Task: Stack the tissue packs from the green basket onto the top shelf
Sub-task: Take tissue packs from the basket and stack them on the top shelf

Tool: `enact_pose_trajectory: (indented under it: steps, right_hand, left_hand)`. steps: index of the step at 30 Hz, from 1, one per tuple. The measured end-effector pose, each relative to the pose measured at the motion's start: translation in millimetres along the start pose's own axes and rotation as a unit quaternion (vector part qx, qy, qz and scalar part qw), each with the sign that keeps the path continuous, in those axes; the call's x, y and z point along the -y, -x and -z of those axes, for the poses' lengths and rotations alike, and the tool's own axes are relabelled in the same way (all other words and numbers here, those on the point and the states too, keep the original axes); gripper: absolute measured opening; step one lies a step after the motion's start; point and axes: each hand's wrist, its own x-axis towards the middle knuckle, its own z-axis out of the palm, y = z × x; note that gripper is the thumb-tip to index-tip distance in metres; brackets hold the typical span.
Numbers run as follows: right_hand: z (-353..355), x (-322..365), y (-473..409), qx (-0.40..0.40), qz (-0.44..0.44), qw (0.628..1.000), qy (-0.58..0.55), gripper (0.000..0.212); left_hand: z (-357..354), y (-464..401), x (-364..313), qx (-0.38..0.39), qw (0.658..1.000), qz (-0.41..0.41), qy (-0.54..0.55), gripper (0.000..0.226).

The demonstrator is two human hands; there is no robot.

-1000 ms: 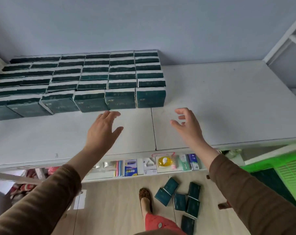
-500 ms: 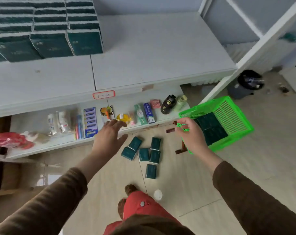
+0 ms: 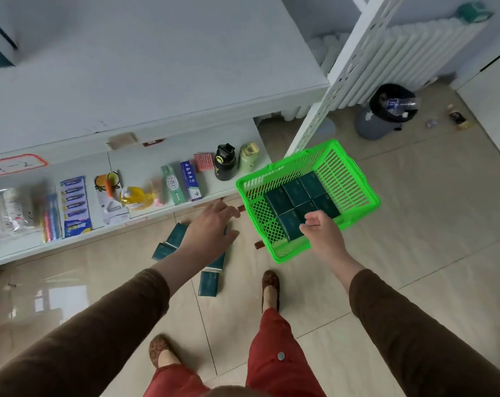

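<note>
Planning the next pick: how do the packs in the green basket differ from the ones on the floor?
The packs in the green basket sit in neat rows, touching, inside the green basket under the right hand. The packs on the floor lie loose and scattered, partly hidden by the left hand. Both groups are dark teal.

Soft daylight, glare on floor tiles (image 3: 62, 299), wide-angle edge warping
</note>
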Motion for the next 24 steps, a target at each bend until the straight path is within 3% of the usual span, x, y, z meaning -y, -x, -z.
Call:
enact_pose_trajectory:
  steps: [7, 15, 19, 24]
  right_hand:
    - [6.0, -83.7, -130.9, 0.079, -0.047, 0.992, 0.091, 0.049]
    - [-62.0, -143.1, -229.5, 0.14, -0.127, 0.965, 0.182, 0.049]
    - [-104.1, -163.2, -258.1, 0.142, -0.145, 0.955, 0.216, 0.048]
    - [-141.3, -186.4, -271.9, 0.116, -0.112, 0.941, 0.296, 0.044]
  left_hand:
    - [-106.1, -127.6, -41.2, 0.108, 0.994, 0.012, -0.031, 0.05]
    - [-215.2, -260.8, -11.9, 0.186, 0.973, 0.035, -0.136, 0.06]
    - [-267.4, -309.7, 7.2, 0.196, 0.959, -0.01, -0.206, 0.058]
    - [-321.5, -346.2, 17.2, 0.186, 0.92, -0.134, -0.319, 0.06]
